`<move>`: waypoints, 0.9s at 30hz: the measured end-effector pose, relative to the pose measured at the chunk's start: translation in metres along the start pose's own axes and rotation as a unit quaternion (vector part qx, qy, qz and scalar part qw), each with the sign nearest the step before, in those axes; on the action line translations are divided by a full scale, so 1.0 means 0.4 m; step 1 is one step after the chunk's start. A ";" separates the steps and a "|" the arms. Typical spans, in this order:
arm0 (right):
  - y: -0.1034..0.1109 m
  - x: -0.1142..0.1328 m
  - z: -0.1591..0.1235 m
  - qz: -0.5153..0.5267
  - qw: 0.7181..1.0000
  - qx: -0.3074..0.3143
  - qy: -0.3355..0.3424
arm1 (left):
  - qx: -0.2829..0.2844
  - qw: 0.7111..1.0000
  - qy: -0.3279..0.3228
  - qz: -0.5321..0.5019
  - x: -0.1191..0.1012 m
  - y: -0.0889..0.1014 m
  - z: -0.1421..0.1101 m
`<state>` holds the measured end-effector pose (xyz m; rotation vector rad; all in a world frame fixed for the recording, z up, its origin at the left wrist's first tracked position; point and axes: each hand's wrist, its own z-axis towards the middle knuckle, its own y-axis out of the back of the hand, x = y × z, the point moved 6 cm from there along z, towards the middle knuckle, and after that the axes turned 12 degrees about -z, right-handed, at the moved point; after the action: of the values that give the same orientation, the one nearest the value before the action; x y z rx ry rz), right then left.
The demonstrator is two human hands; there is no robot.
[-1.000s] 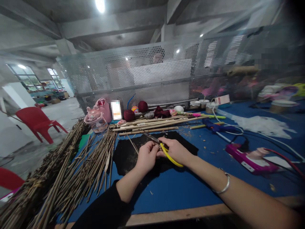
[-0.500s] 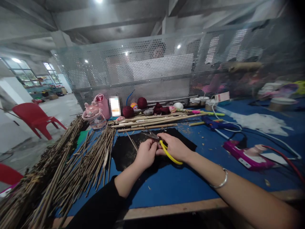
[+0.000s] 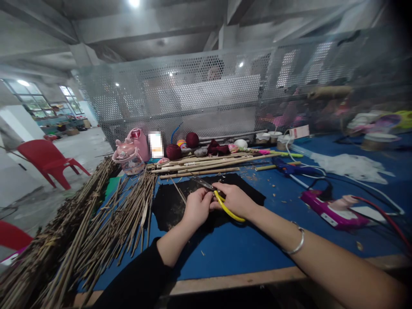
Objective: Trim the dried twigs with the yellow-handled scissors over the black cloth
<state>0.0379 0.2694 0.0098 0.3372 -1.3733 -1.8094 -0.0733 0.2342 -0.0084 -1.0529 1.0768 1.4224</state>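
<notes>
My right hand (image 3: 236,199) is closed around yellow-handled scissors (image 3: 229,211), whose metal blades (image 3: 203,183) point up and to the left. Beside it, my left hand (image 3: 197,209) has its fingers curled in, with thumb and forefinger pinched close to the scissors' pivot. A thin stick (image 3: 178,189) sticks out up and left from behind my left hand, apparently held in its fingers; its other end is hidden. Both hands are just above a black cloth (image 3: 167,210) dusted with plant bits, spread on the blue tabletop (image 3: 222,257).
Many thin dry stems (image 3: 128,219) lie to the left. Behind the cloth are pale rods (image 3: 206,163), dark red yarn balls (image 3: 174,151) and a pink cup (image 3: 128,161). A blue glue gun (image 3: 291,167), cords and a purple power strip (image 3: 331,210) occupy the right.
Both hands keep nearly the same pose. The right hand and scissors have shifted very slightly left, closer to the left hand, and the view has moved a little.
</notes>
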 end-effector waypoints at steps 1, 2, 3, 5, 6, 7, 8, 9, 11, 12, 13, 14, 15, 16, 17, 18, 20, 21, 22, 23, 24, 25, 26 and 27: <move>-0.002 -0.001 0.001 0.002 1.000 0.007 0.002 | 0.002 1.000 0.006 -0.009 0.002 -0.001 0.000; -0.004 -0.001 0.001 0.001 1.000 0.015 0.002 | 0.005 1.000 0.012 -0.018 0.004 -0.002 0.001; -0.006 -0.002 0.001 -0.003 1.000 0.022 0.000 | 0.008 1.000 0.015 -0.026 0.005 -0.003 0.001; -0.006 -0.004 0.000 -0.026 0.999 0.024 -0.008 | 0.007 1.000 0.009 -0.027 0.003 -0.001 0.002; -0.005 -0.005 -0.001 -0.042 0.999 0.021 -0.012 | 0.000 1.000 0.002 -0.018 0.002 0.002 0.003; -0.004 -0.005 -0.002 -0.058 0.998 0.016 -0.015 | -0.006 1.000 -0.005 -0.008 0.000 0.004 0.004; -0.004 -0.006 -0.003 -0.071 0.997 0.013 -0.017 | -0.011 1.000 -0.008 0.000 0.000 0.006 0.004; -0.005 -0.006 -0.003 -0.078 0.997 0.011 -0.016 | -0.011 1.000 -0.008 0.003 0.001 0.007 0.005; -0.010 -0.006 -0.004 -0.080 0.997 0.010 -0.008 | 0.000 1.000 -0.001 -0.002 0.007 0.004 0.005; -0.012 -0.006 -0.003 -0.077 0.997 0.008 -0.002 | 0.007 1.000 0.001 -0.005 0.009 0.002 0.005; -0.013 -0.006 -0.003 -0.073 0.997 0.006 0.004 | 0.011 1.000 0.001 -0.004 0.010 0.000 0.005; -0.013 -0.006 -0.002 -0.069 0.998 0.002 0.010 | 0.012 1.000 -0.003 0.001 0.010 -0.001 0.004; -0.013 -0.005 -0.002 -0.068 0.998 -0.003 0.015 | 0.012 1.000 -0.009 0.009 0.009 -0.001 0.003; -0.011 -0.005 -0.001 -0.068 0.998 -0.008 0.017 | 0.010 1.000 -0.017 0.018 0.006 -0.002 0.002; -0.009 -0.004 -0.001 -0.070 0.997 -0.014 0.018 | 0.007 0.999 -0.026 0.026 0.003 -0.002 0.001; -0.006 -0.003 0.000 -0.073 0.997 -0.017 0.017 | 0.004 0.999 -0.033 0.029 0.000 -0.003 0.000; -0.002 0.001 0.000 -0.081 0.996 -0.020 0.013 | -0.002 0.999 -0.039 0.025 -0.004 -0.002 -0.001; 0.000 0.003 0.000 -0.085 0.996 -0.020 0.011 | -0.006 0.999 -0.039 0.020 -0.004 -0.001 -0.001; 0.000 0.004 0.001 -0.088 0.996 -0.018 0.010 | -0.009 0.999 -0.038 0.018 -0.004 0.000 -0.001; 0.000 0.005 0.001 -0.088 0.996 -0.016 0.010 | -0.012 0.999 -0.035 0.018 -0.004 0.001 -0.001; -0.001 0.006 0.001 -0.088 0.996 -0.013 0.010 | -0.012 0.999 -0.033 0.022 -0.003 0.001 -0.001; -0.003 0.005 0.000 -0.086 0.996 -0.010 0.009 | -0.010 0.999 -0.030 0.027 -0.002 0.001 0.000; -0.005 0.004 0.000 -0.083 0.997 -0.006 0.008 | -0.006 0.999 -0.027 0.032 -0.001 0.001 0.000; -0.007 0.003 0.000 -0.078 0.997 -0.002 0.008 | -0.002 0.999 -0.025 0.037 0.000 0.000 0.001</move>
<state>0.0361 0.2687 0.0074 0.4670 -1.3636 -1.9321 -0.0733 0.2345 -0.0084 -0.9839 1.0882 1.5022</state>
